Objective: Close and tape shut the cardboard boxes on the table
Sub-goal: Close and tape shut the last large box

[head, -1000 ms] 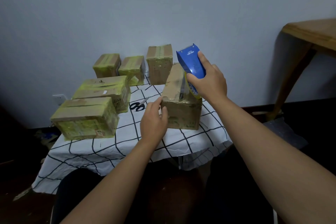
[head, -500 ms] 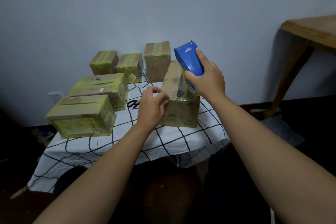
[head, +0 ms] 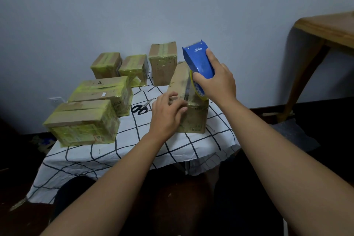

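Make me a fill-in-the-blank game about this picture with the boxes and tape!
1. The right hand holds a tape dispenser whose colour is ____.
2. The left hand touches the near end of the box being ____.
3. Black-handled ____ lie on the checked tablecloth, left of that box.
4. Counting every cardboard box on the table, there are ____.

Missing words: blue; taped; scissors; six

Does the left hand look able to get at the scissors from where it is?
Probably yes. The left hand rests on the near end of the brown box, and the scissors lie just to its left on bare tablecloth with nothing between.
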Demonstrator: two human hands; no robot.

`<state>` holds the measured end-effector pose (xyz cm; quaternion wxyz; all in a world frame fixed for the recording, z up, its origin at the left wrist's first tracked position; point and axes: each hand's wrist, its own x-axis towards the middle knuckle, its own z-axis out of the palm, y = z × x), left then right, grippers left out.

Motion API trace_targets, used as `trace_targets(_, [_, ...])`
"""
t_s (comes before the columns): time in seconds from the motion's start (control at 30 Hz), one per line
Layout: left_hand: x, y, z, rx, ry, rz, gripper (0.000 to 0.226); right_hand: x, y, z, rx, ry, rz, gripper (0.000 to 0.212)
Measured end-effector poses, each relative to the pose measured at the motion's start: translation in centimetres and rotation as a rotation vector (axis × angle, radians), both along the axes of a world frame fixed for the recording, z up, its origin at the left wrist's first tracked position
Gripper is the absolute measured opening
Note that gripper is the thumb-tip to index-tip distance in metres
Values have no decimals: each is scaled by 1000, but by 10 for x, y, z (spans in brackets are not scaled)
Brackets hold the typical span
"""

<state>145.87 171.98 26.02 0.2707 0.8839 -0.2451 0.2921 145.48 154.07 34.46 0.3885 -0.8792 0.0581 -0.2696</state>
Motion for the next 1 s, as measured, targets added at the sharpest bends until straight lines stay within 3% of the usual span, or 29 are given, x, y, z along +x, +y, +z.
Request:
trace_targets(0.13, [2,-16,7,10,-44,42,6,-1,0,-1,-10,-9,9,77])
trace_targets(0.43, [-2,-29,-1,42,-67,33,8,-1,-2,-1,21,-11,15,77])
trace_targets(0.57, [-6,-32,-2,50,-49,-4,22,0,-4,-1,33,-12,11,77])
trace_targets(0.7, [-7,-42,3,22,-31,35,13,-1,-3,-2,5,-14,15,77])
trace_targets(0.83, [-12,-46,-3,62,-27,5,24,-1,-5,-2,23,-14,8,77])
trace_targets(1.0, [-15,-59,1,21,-31,47,18,-2,-4,-2,12,-15,13,77])
